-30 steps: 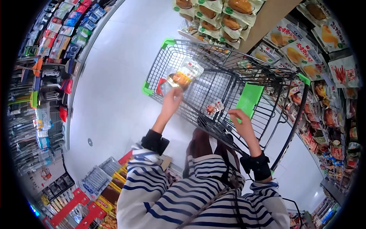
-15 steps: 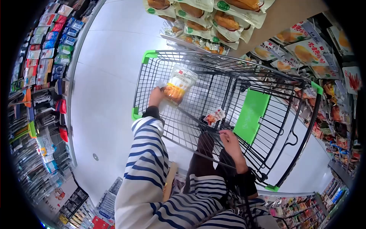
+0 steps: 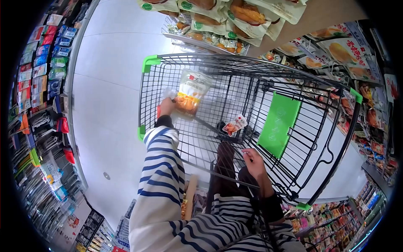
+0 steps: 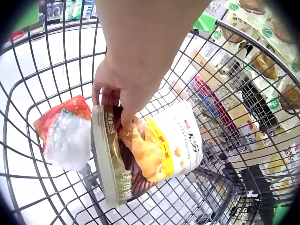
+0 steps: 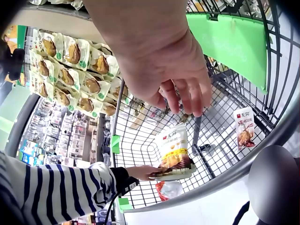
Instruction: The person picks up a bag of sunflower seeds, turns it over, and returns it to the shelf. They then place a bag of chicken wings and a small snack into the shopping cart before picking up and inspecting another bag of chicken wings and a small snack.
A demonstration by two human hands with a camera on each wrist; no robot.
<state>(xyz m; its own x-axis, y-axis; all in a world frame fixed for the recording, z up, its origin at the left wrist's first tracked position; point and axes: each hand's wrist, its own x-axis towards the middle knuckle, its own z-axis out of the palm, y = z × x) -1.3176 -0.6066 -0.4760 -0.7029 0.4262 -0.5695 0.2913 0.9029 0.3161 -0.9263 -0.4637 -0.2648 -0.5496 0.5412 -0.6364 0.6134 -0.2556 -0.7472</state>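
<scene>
Inside the shopping cart (image 3: 252,63), my left hand (image 4: 124,89) pinches the bottom edge of a white and brown food pouch (image 4: 154,150), thumb on its printed front. The pouch stands tilted, its white top leaning toward the cart's middle. Beside it in the left wrist view lie a crumpled clear bag (image 4: 70,140) and a red packet (image 4: 75,107). My right hand (image 3: 254,163) hangs over the cart's near side with fingers loosely bent and nothing in them. A small snack packet (image 5: 244,127) lies on the basket floor below it.
A green seat flap (image 3: 279,124) is at the cart's right end. Hanging pouches of food (image 3: 247,17) crowd the far side, with more packaged goods (image 3: 348,54) on the right. A shelf of small goods (image 3: 46,67) runs along the left, past the pale floor (image 3: 109,84).
My left arm has stretched farther into the basket, and the hand has moved left along the pouch's lower end. My right hand has come down and nearer to my body. The head view has shifted.
</scene>
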